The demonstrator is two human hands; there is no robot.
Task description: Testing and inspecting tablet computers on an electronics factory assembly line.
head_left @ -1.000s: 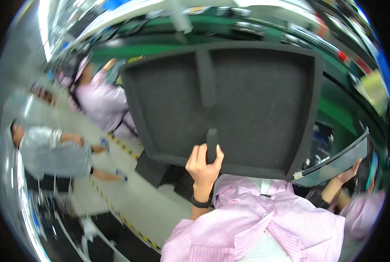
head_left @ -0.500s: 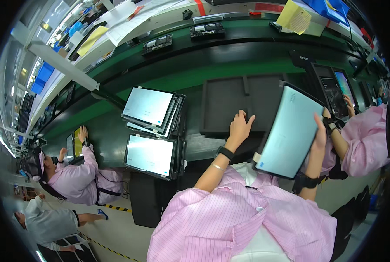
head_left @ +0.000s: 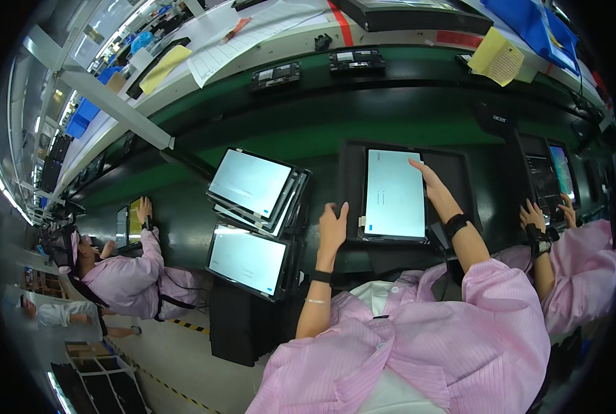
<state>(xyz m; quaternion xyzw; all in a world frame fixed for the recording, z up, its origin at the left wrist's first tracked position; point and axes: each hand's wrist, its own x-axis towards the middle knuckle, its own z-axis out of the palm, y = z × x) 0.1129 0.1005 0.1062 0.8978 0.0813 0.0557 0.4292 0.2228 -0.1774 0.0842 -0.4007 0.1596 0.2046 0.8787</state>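
A tablet (head_left: 394, 196) with a lit, pale screen lies over the black foam tray (head_left: 453, 190) in front of me. A small tab sticks out at its lower left. My right hand (head_left: 428, 181) grips the tablet's right edge, with a finger over the screen's margin and the other fingers partly hidden. Beside the tray's near left corner is my left hand (head_left: 333, 228), thumb and forefinger apart, with nothing visible in it. Left of it stand two piles of similar tablets, the far pile (head_left: 250, 181) and the near pile (head_left: 247, 259), their top screens lit.
Two dark electronic units (head_left: 275, 76) lie along the green bench's (head_left: 308, 124) far side. A slanted metal post (head_left: 118, 107) rises at the left. Co-workers in pink sit close on the right (head_left: 580, 269) and farther left (head_left: 125, 279). A dark stack (head_left: 239, 321) stands below the tablet piles.
The tablet has moved left and down from its tilted position in my right hand onto the black tray. My left hand has shifted from the tray's front edge to its near left corner.
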